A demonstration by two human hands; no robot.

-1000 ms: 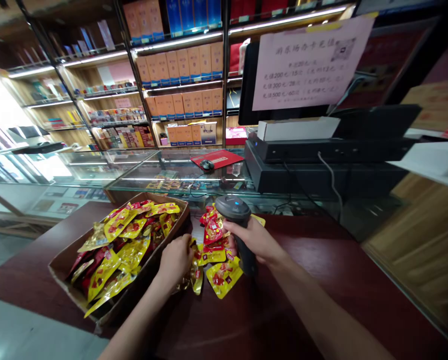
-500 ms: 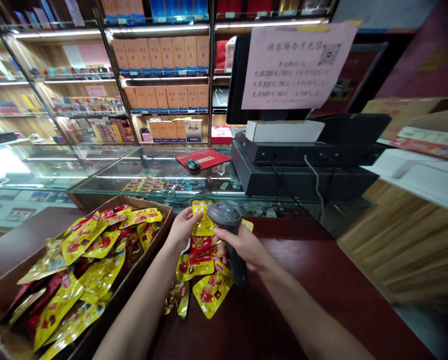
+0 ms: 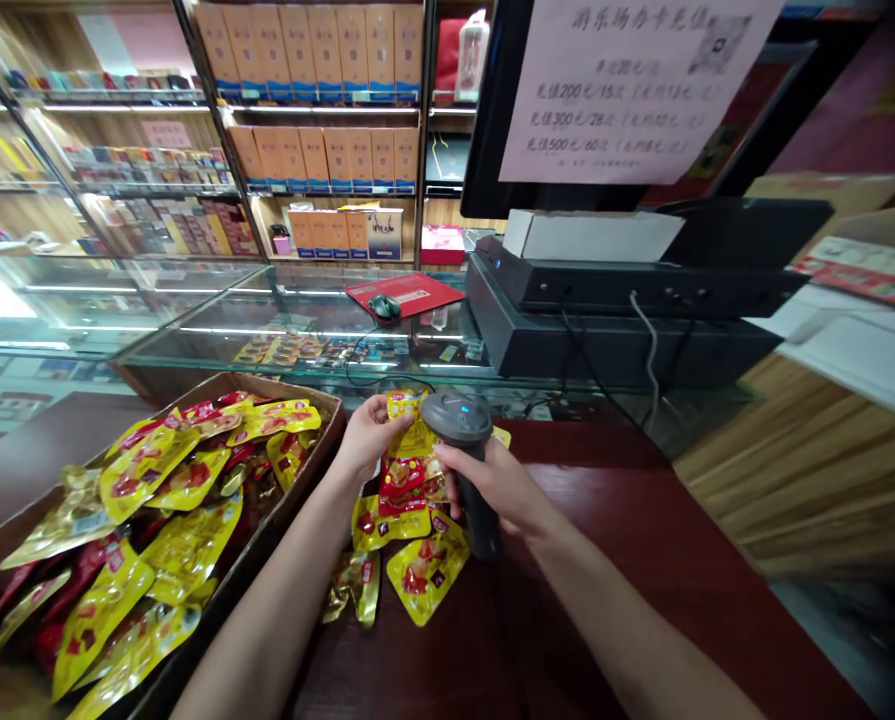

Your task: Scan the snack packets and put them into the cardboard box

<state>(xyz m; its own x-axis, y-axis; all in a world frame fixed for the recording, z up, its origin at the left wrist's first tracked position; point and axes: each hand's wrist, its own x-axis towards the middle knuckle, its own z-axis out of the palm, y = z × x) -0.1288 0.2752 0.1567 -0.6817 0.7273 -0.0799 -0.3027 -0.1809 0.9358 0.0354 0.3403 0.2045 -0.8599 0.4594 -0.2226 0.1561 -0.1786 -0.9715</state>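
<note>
My right hand [image 3: 496,485] is wrapped round the handle of a dark grey barcode scanner [image 3: 460,418], which has a blue light on its top. Just left of the scanner head, my left hand [image 3: 372,435] pinches the edge of a yellow snack packet [image 3: 411,425]. The scanner covers part of that packet. Below both hands lie several yellow and red snack packets [image 3: 428,570] in a loose pile on the dark red tabletop [image 3: 589,590]. To the left stands an open cardboard box [image 3: 334,425] filled with similar packets.
A glass display case [image 3: 192,345] runs behind the table, with a computer mouse [image 3: 384,308] on a red mat [image 3: 436,292]. A black cash drawer [image 3: 627,345] and a monitor with a paper sign [image 3: 619,100] stand back right. Boxed goods [image 3: 304,55] fill the shelves.
The view has tilted down and come slightly closer, so the shelves and monitor sit higher in the picture. Both hands keep their holds on the packet and the scanner.
</note>
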